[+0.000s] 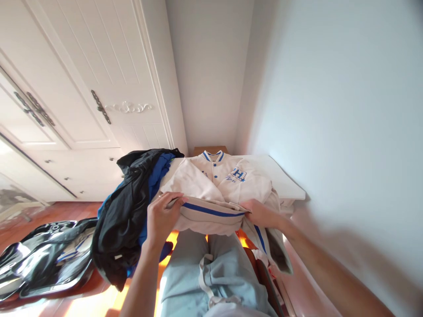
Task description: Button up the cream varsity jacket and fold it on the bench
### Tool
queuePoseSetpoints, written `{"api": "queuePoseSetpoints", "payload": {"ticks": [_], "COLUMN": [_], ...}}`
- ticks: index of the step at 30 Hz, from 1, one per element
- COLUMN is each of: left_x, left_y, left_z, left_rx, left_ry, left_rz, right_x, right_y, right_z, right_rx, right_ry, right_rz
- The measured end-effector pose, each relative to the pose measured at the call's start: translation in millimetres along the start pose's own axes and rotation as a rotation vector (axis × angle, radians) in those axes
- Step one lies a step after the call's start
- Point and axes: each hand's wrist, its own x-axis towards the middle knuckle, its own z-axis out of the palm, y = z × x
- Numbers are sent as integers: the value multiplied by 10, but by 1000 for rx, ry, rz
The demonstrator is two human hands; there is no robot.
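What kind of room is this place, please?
Probably a bedroom or dressing room at home. A white wardrobe stands on the left, both hands hold the hem of a cream jacket on a white table, and dark clothes lie piled beside it.

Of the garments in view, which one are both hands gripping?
The cream varsity jacket with blue trim, held at its hem by the left hand and right hand; the black-and-blue garment pile lies untouched beside it.
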Motion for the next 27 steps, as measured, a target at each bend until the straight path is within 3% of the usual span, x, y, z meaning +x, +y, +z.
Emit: {"api": "queuePoseSetpoints", "payload": {"ticks": [4,8,11,13,16,17,19,21,24,27], "left_x": [-20,-89,-136,-180,-284,-320,-356,-311,-95,145], "left_y": [-2,-54,-38,81,420,543,735,806,719,607], "left_z": [-179,-457,-623,-647,-513,-426,-209,27,307,420], "left_rx": [-35,-113,-32,105,252,256,285,381,515,533], "left_ry": [-18,-157,-246,-194,-64,-89,-242,-377,-529,-744], "left_rz": [-6,84,120,150,292,356,451,442,310,211], "right_x": [105,111,135,199,357,415,515,582,613,589], "right_y": [-103,-290,-462,-555,-643,-663,-695,-714,-696,-621], "right_z": [-166,-352,-446,-478,-495,-499,-509,-524,-553,-571], "right_rx": [-147,-224,-303,-351,-400,-407,-409,-404,-412,-357], "right_ry": [-52,-142,-197,-220,-227,-229,-247,-274,-288,-308], "right_rz": [-43,-81,-119,-129,-99,-84,-64,-65,-87,-109]}}
